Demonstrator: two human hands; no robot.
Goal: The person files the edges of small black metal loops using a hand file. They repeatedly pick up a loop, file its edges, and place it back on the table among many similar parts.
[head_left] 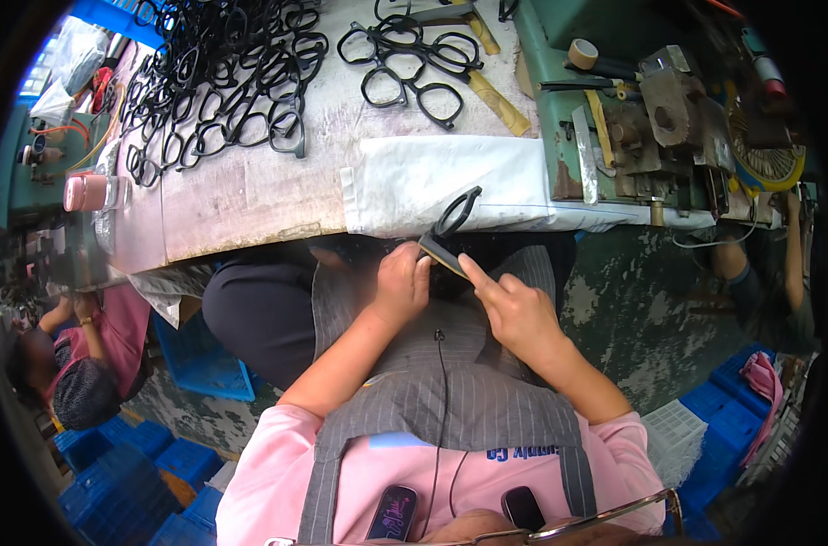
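Over my lap, just below the table edge, my left hand (401,284) pinches a black eyeglass frame (469,197). One rim of that frame sticks up toward the white cloth (450,168); its other part is hidden by my fingers. My right hand (520,311) is closed on a flat, dark sanding stick with a yellowish edge (445,258), the index finger stretched along its end. The stick lies against or very near the frame by my left fingertips; exact contact cannot be made out.
Black eyeglass frames (237,100) pile up at the table's far left. A few more frames (412,82) and a yellow strip (500,105) lie beyond the cloth. Metal tooling (669,109) stands right. Blue crates (114,496) sit on the floor. Other people work at both sides.
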